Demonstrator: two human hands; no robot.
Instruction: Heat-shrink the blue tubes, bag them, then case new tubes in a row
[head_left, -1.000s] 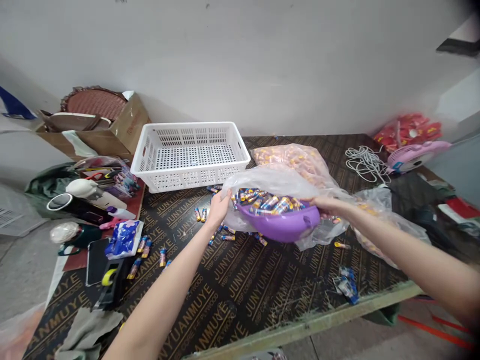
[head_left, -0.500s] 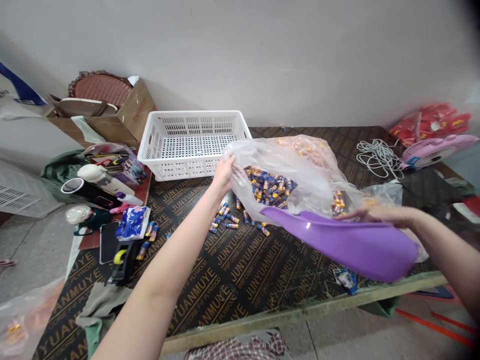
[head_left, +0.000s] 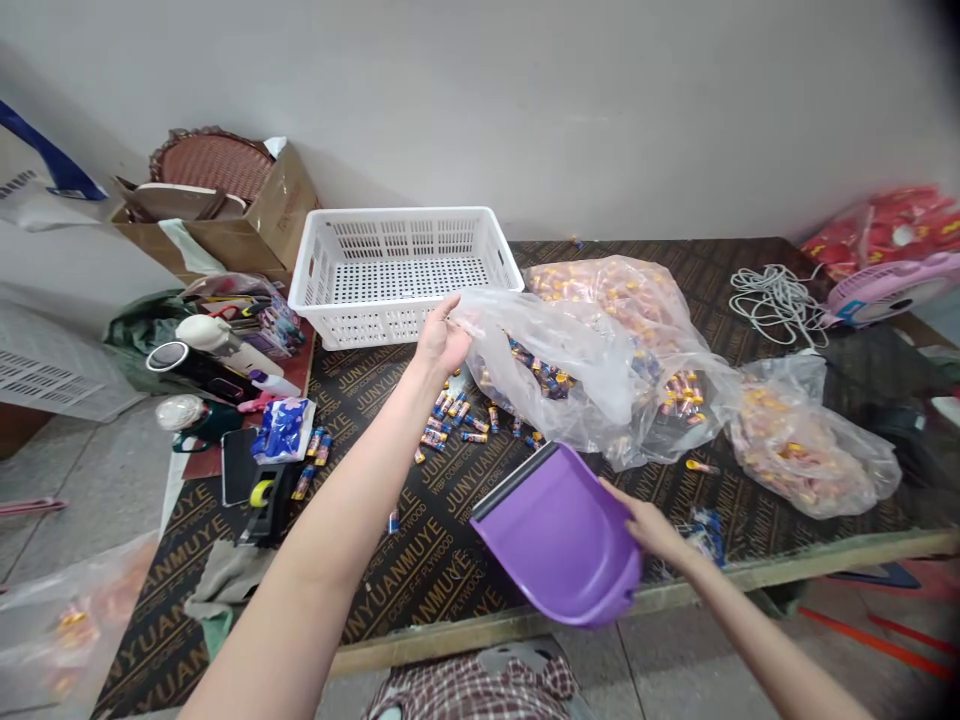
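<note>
My left hand (head_left: 444, 345) is closed on the rim of a clear plastic bag (head_left: 592, 350), beside the front right of a white basket. Small blue and yellow wrapped pieces (head_left: 541, 372) show through the bag's mouth. In my right hand (head_left: 637, 520) is the right edge of a purple dustpan (head_left: 562, 540), tilted over the table's front edge, with its dark lip facing up and left. No pieces show in the pan. Loose pieces (head_left: 454, 410) lie on the table between my left forearm and the bag.
A white slotted basket (head_left: 352, 325) stands at the back. At the left are a cardboard box (head_left: 281, 215), bottles (head_left: 199, 370), a phone (head_left: 238, 465) and a tape dispenser (head_left: 266, 505). Filled bags (head_left: 814, 450), a coiled cable (head_left: 776, 300) and a pink fan (head_left: 892, 290) sit at the right.
The purple dustpan and my right hand have moved left and down, away from the bag, and the pan's inner face now shows. The bag's mouth has sunk lower and narrowed.
</note>
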